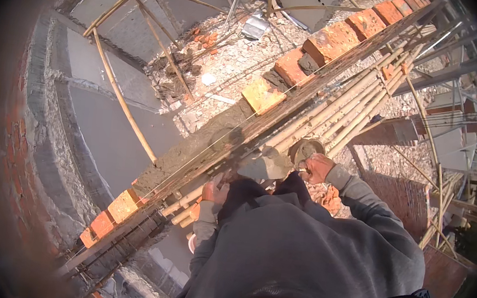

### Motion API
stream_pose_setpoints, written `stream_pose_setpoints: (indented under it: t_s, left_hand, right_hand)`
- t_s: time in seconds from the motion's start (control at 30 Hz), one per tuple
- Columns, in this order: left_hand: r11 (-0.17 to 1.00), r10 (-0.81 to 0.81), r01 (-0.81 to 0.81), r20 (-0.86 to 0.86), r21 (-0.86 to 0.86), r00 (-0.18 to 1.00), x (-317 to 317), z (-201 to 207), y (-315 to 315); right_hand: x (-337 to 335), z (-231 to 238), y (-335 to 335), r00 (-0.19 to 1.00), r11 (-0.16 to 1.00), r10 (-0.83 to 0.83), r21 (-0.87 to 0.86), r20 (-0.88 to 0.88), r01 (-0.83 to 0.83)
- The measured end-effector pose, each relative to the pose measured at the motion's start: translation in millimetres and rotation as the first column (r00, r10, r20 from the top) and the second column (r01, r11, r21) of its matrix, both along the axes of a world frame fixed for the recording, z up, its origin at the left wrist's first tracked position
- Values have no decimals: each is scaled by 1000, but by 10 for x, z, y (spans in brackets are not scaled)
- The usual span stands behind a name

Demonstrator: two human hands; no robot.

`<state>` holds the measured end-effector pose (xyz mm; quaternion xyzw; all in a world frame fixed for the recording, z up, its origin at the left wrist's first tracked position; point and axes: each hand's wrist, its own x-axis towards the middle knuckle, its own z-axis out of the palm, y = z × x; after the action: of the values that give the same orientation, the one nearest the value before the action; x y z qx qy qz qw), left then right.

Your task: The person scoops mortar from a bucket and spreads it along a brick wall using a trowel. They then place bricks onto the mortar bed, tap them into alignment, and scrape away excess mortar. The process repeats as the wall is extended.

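Right hand [319, 168] grips a trowel [265, 167]; keep it level over the mortar bed [199, 139]. I cannot tell what the left hand [215, 192] holds.

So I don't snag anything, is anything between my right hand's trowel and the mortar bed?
Yes: a thin string runs along the near side of the mortar bed, between it and the trowel. Its height is unclear.
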<state>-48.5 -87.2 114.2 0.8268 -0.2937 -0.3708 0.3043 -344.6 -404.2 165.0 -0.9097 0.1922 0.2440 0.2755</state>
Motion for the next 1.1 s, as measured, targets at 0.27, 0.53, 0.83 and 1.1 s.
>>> stream_pose_setpoints:
  t_s: [0.27,0.53,0.83,1.1]
  left_hand:
    - [881,-418,455,-238,128,877,-449,-111,-970]
    - [798,-570,588,-151,133,808,-910,-1208,-1561]
    - [727,-528,557,-192,401,827,-929,-2349,-1088]
    - [700,-465,537,-270,471,843,-1037,-2561,-1179]
  right_hand:
    - [-2129,-1628,566,729,777,-605,-37,-321,629]
    - [-2619,-3497,402,294,394,-888,-253,-355,884]
    - [-1899,-6068,16,365,413,-899,-193,-243,890]
    - [-2643,-5844,528,316,351,-925,-159,-210,923]
